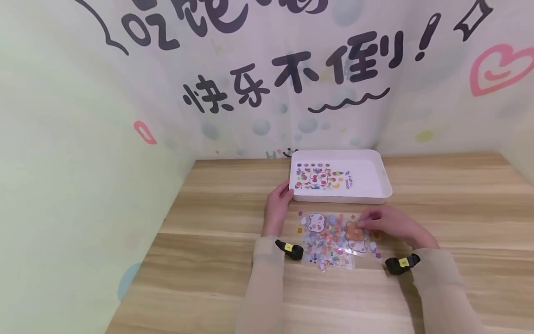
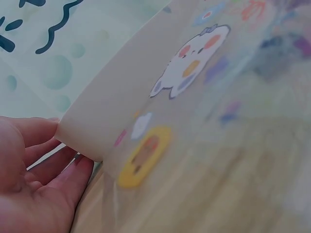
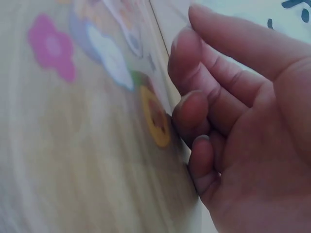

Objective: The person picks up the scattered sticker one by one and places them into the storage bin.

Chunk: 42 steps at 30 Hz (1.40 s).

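Note:
My left hand (image 1: 277,208) grips the near left corner of a white tray (image 1: 338,199), thumb on its edge and fingers beneath, as the left wrist view shows. In front of the tray lie clear sticker sheets (image 1: 329,241) printed with bears, flowers and clouds. My right hand (image 1: 390,222) is over their right side, its fingertips at an orange bear sticker (image 1: 353,230). From the right wrist, the fingers (image 3: 192,111) look loosely bent beside the sheet, with nothing visible between them. A sticker sheet with a white cartoon face (image 1: 319,179) lies inside the tray, on its left.
The wooden table (image 1: 200,269) runs back to a printed cloth backdrop (image 1: 250,125) with black lettering, close behind the tray. A pale wall (image 1: 83,185) borders the table on the left. Black wrist straps (image 1: 294,251) sit on both sleeves.

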Tool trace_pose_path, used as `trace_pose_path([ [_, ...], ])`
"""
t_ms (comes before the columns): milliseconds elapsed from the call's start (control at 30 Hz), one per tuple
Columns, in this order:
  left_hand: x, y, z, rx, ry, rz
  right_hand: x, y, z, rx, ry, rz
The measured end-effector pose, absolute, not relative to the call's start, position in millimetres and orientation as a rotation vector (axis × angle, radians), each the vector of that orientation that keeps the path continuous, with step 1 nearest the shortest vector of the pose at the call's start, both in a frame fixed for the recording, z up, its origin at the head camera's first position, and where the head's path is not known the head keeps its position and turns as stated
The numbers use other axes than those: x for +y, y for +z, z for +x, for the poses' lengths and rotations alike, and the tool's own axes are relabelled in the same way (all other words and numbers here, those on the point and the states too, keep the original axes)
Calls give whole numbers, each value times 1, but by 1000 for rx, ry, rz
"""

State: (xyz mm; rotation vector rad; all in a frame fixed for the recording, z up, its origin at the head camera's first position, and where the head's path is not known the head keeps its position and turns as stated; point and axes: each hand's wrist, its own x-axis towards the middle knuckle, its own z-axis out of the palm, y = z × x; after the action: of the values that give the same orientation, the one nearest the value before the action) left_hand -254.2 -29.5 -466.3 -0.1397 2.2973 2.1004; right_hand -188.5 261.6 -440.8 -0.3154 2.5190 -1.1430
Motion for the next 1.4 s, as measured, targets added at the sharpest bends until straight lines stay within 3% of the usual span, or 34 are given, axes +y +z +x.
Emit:
trace_pose_path([
  [1400,-28,-468,-258,2322,2103,-114,272,-446,-192,2492,-1389,-109],
])
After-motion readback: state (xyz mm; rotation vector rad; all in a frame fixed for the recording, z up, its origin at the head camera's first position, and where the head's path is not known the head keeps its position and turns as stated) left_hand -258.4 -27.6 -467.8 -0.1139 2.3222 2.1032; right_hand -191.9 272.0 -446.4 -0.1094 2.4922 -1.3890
